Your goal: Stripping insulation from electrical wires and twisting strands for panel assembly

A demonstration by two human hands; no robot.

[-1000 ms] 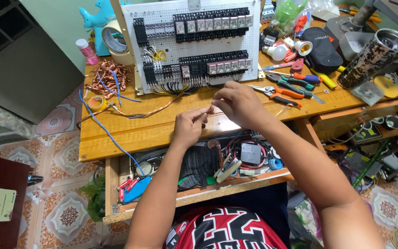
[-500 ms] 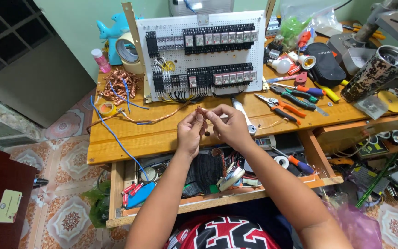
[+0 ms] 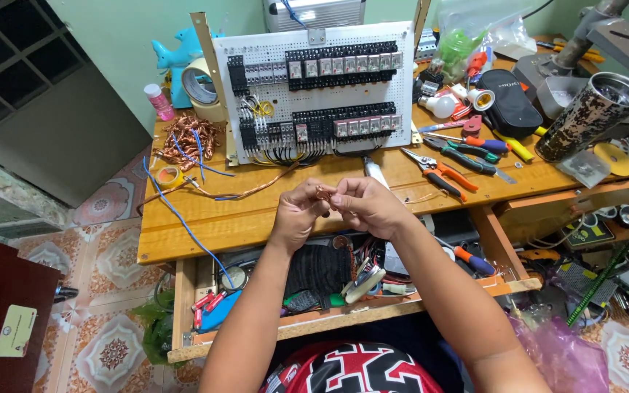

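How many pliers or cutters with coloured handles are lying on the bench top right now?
2 clearly: orange-handled pliers right of the white panel, and green-handled pliers just behind them. More tools lie further right, and the drawer below may hide others.

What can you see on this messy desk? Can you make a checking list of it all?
Surface: wooden workbench, worn, with an open drawer below full of tools.
Job's things: a short copper wire piece pinched between both hands; white panel board with rows of black relays stands upright behind.
Clutter: orange-handled pliers, screwdrivers, tape roll, black pouch, patterned metal cup, pink bottle.
Hands: left hand and right hand meet fingertip to fingertip above the bench edge.
Cables: blue wire trailing off the bench, copper wire tangle at left.
Surroundings: patterned floor tiles, green wall, purple plastic bag.
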